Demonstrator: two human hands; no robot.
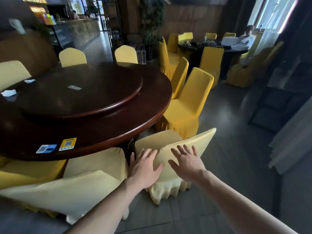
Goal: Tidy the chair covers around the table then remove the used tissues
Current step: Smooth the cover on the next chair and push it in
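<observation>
In a dim dining hall, a round dark wooden table (104,132) bears crumpled tissues (8,92) at its far left edge, while the left hand (143,168) and right hand (184,162), fingers spread, press the pale yellow chair cover (170,142) beside the table's near rim.

Beyond my fingers, the blurred pale-yellow fabric chair cover (168,159) hides its seat front. Far left, crumpled white tissues (8,92) blur; one is edge-cut.

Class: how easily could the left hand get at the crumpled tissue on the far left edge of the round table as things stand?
Probably not without walking round. The left hand lies open on a chair cover, while the crumpled tissue sits across the round table, with covered chairs between.
</observation>
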